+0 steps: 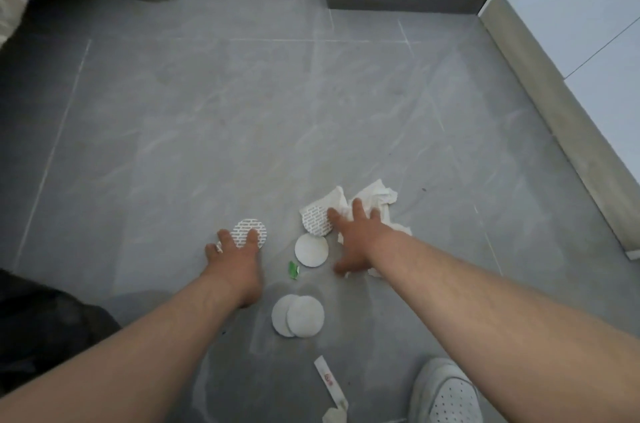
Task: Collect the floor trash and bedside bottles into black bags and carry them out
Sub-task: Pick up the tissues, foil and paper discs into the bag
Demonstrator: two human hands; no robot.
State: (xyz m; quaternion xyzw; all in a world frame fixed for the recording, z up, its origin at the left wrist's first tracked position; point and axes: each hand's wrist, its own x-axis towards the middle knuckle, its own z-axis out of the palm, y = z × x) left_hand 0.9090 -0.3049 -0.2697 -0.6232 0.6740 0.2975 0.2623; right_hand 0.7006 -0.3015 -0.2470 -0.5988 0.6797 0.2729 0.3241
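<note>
Both hands are down on the floor (242,111) rn, fingers spread wide, nothing actually gripped yet afaict. Left hand (235,258) has its fingertips on the patterned round pad (254,227), which sits just ahead of the fingers, so it's a straight rake-back toward the body. Right hand (353,239) lies flat on the crumpled tissue (375,196), touching a second patterned pad (313,218) on its thumb side. Plain white pad (311,249) is between the two hands, a bit nearer the right imo. Two overlapping pads (298,316) plus a paper strip (329,384) lie closer to the body, behind both hands. Something dark at lower left, maybe the black bag (41,325), can't tell for sure.
</note>
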